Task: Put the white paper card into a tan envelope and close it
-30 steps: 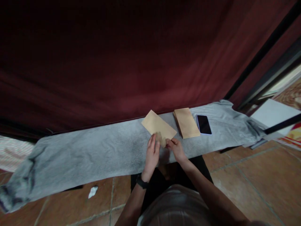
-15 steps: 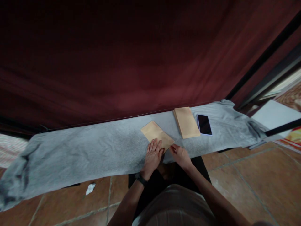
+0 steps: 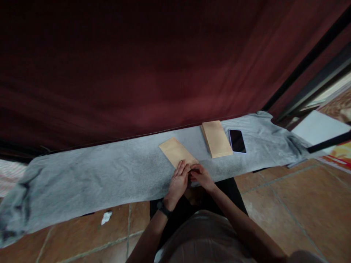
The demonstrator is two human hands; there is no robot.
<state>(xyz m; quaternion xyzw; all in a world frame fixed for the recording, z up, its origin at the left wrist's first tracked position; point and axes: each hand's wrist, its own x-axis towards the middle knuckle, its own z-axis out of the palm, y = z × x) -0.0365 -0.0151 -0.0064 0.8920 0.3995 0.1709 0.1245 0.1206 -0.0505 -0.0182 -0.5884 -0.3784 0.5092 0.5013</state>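
Note:
A brown paper envelope [image 3: 174, 149] lies slantwise on the grey cloth in front of me. My left hand [image 3: 178, 182] rests on its near end, fingers stretched out flat over the paper. Close beside it, my right hand [image 3: 200, 176] has its fingers bent and pinched at the near right edge of the envelope. The hands hide that edge, so how far it is folded does not show. A thick stack of similar brown envelopes [image 3: 217, 139] sits just to the right.
Right of the stack lies a phone [image 3: 237, 141] with a dark screen. Grey cloth [image 3: 109, 175] covers the long narrow bench, and a dark red curtain [image 3: 153, 91] hangs behind it. Below are floor tiles [image 3: 276, 204] with a crumpled white scrap [image 3: 106, 217].
My right hand has moved left, close against my left hand, bringing in the envelope's right corner. The visible part of the envelope is narrower there. My left hand stays on the paper.

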